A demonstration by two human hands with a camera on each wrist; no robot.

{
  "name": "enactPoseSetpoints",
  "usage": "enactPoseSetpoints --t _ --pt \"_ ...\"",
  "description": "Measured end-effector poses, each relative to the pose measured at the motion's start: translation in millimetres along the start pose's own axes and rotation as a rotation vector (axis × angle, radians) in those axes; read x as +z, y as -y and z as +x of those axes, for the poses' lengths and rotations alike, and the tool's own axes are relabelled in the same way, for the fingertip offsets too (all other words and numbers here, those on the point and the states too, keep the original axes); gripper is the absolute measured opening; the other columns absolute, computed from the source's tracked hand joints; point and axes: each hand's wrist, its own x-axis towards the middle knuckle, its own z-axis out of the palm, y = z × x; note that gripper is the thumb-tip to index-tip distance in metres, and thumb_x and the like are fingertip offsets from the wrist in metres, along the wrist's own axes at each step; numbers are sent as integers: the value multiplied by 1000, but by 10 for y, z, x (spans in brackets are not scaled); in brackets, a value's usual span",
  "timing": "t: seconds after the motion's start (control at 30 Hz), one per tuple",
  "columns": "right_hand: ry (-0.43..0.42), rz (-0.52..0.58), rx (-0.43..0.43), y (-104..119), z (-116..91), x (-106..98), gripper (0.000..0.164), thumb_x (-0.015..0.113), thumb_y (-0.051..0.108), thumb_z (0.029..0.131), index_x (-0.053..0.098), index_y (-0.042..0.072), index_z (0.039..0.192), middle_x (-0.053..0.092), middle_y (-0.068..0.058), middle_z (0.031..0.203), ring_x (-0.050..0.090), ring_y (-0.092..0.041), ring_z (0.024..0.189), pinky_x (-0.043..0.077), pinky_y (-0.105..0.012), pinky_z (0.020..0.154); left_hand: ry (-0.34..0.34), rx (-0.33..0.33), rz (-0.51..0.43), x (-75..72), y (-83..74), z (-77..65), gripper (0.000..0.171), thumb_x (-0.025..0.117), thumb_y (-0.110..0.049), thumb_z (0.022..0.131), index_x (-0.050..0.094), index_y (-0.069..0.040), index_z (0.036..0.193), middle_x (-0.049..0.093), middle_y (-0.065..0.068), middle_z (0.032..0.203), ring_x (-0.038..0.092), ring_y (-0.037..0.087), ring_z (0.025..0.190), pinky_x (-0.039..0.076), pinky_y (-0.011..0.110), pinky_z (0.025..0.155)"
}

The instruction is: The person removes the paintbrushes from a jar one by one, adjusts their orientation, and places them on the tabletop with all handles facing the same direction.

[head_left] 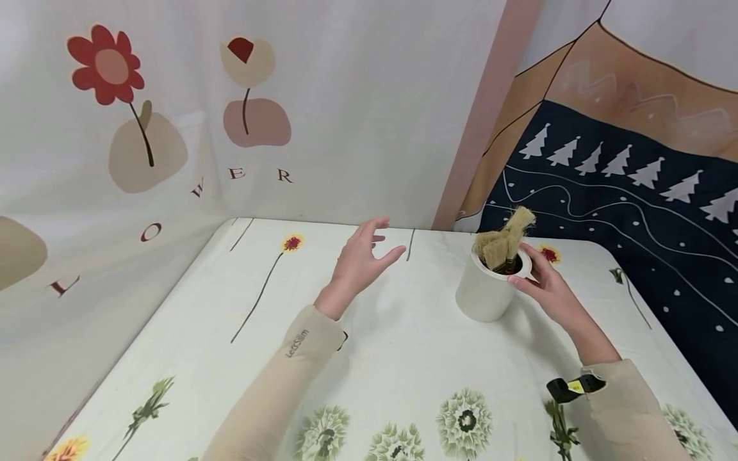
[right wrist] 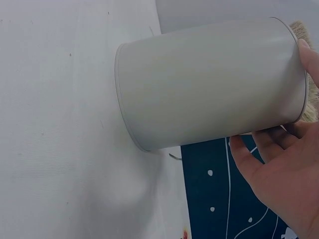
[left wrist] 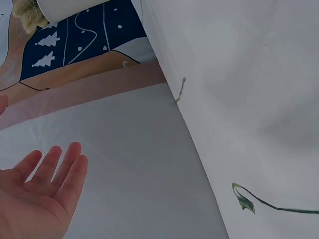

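Observation:
My right hand (head_left: 548, 288) holds a white cylindrical pot (head_left: 484, 296) by its right side near the rim, the thumb at the front of the rim. Bristle brushes (head_left: 499, 246) stand in the pot with their pale bristles up; their lower parts are hidden inside. In the right wrist view the smooth pot wall (right wrist: 209, 84) fills the middle, with the fingers (right wrist: 244, 157) against its side and upper end. Left of the pot, my left hand (head_left: 362, 256) hovers over the table holding nothing, thumb and fingers spread. The left wrist view shows its loosely extended fingers (left wrist: 70, 174).
A white cloth printed with flowers covers the table (head_left: 403, 358). Behind it hangs a pale curtain (head_left: 357, 128) with flower prints, and at the right a dark blue cloth (head_left: 611, 205) with white trees. The pot stands near the table's back right part.

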Motion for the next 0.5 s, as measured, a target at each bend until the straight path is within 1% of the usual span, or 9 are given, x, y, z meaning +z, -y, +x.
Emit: enactPoseSetpoints --t 0.07,0.13,0.2,0.27,0.37,0.4,0.5 --pt "-3 -1 -2 2 -3 2 81 56 23 103 1 9 161 1 -17 168 10 -47 152 32 -21 117 -4 9 -23 11 -30 10 61 69 -40 92 48 -15 144 56 0 140 64 24 121 54 41 100" --pt "-3 -1 -1 3 -5 5 81 56 23 103 1 9 161 1 -17 168 10 -47 152 32 -20 116 -6 22 -49 22 -63 19 59 70 -37 92 49 -14 142 58 2 138 65 25 119 55 39 100" --pt "-5 -5 3 9 -5 7 81 56 23 103 1 9 161 1 -17 168 11 -47 152 31 -27 119 -8 31 -71 33 -94 30 57 70 -35 92 50 -13 141 58 3 137 66 25 118 54 37 100" --pt "-5 -3 5 12 -2 13 81 56 23 103 1 9 161 1 -18 168 11 -47 152 28 -40 120 -7 34 -96 46 -121 44 55 70 -34 92 51 -13 140 60 4 135 66 24 117 54 35 102" --pt "-4 6 7 15 4 20 81 55 23 103 1 9 161 1 -18 168 10 -48 151 22 -58 117 -7 31 -125 65 -161 60 55 71 -33 92 52 -13 139 61 5 134 66 22 116 54 37 102" --pt "-3 10 6 14 5 23 81 55 23 103 0 9 161 1 -18 168 10 -48 151 21 -61 116 -6 31 -132 72 -173 66 55 72 -32 91 52 -13 139 61 5 134 66 21 116 54 37 102" --pt "-2 15 6 14 6 24 80 55 23 103 1 9 161 1 -18 168 10 -48 152 20 -63 115 -5 34 -154 91 -210 77 54 72 -31 91 53 -13 138 62 4 132 67 20 114 55 36 101"
